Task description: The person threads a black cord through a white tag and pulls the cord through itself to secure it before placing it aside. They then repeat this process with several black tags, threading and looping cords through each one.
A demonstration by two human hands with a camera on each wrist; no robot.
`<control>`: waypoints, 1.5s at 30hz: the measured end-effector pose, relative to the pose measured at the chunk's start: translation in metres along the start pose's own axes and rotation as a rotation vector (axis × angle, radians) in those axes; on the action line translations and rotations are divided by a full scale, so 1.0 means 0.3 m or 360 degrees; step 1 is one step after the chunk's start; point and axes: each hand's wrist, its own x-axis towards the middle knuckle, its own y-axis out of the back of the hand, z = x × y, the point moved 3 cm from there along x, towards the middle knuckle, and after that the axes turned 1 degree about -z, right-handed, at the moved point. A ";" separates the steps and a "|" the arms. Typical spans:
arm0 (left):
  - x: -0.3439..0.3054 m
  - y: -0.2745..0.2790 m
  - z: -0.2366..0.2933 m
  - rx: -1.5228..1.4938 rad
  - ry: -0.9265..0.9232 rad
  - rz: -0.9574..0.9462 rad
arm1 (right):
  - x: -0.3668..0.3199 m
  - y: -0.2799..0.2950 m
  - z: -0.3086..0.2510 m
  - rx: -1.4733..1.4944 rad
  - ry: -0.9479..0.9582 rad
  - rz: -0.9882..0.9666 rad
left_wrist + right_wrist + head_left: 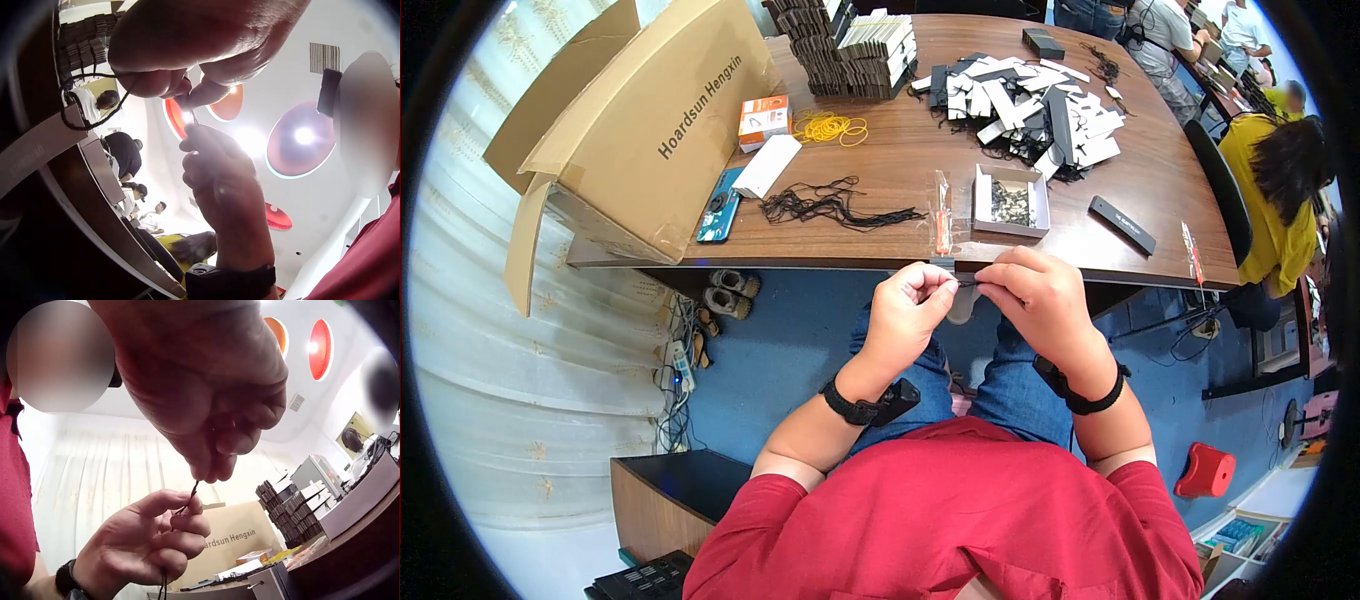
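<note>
Both hands meet just off the table's front edge. The left hand (912, 318) pinches a thin black cord (187, 504) between thumb and fingers, its other fingers curled; below that hand the cord hangs down in the right wrist view. Close beside it, the right hand (1043, 305) pinches the cord's upper part between thumb and fingertips. In the left wrist view a loop of black cord (87, 127) hangs by the left hand. Beyond the hands, a small white box (1011, 228) holds small metallic-looking pieces, and a bundle of black cords (830, 205) lies to its left.
A pile of white and black strips (1025, 110) covers the table's back middle. Stacked dark pieces (845, 60), a large cardboard box (655, 130), an orange-white box (764, 121), yellow cord (830, 128) and a blue phone (720, 207) stand or lie leftward. A black bar (1122, 225) lies right.
</note>
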 end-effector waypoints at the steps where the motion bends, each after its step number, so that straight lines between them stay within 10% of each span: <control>1: 0.000 0.001 -0.001 -0.0004 0.0004 -0.0003 | 0.000 0.000 0.001 0.0002 0.0001 0.0003; 9: 0.009 -0.006 -0.007 0.0018 0.0005 -0.0066 | -0.006 -0.003 0.019 0.0073 -0.0024 0.0004; 16: 0.039 0.007 -0.013 -0.0054 0.0454 -0.0292 | -0.059 -0.057 0.161 0.1306 -0.1172 -0.0184; 23: 0.078 -0.001 -0.056 -0.1129 0.0897 -0.0173 | -0.097 -0.074 0.041 -0.0235 -0.0031 0.0263; 28: 0.047 -0.041 -0.028 0.0054 0.0128 -0.0130 | -0.072 -0.075 -0.022 -0.0343 0.0351 0.0196; 30: 0.046 -0.051 0.019 0.0751 -0.0716 -0.0116 | -0.045 -0.053 -0.022 -0.0277 0.0374 0.0198; 45: 0.009 -0.078 -0.018 0.0404 -0.0265 -0.0187 | -0.034 -0.008 0.024 0.0292 -0.0010 0.0087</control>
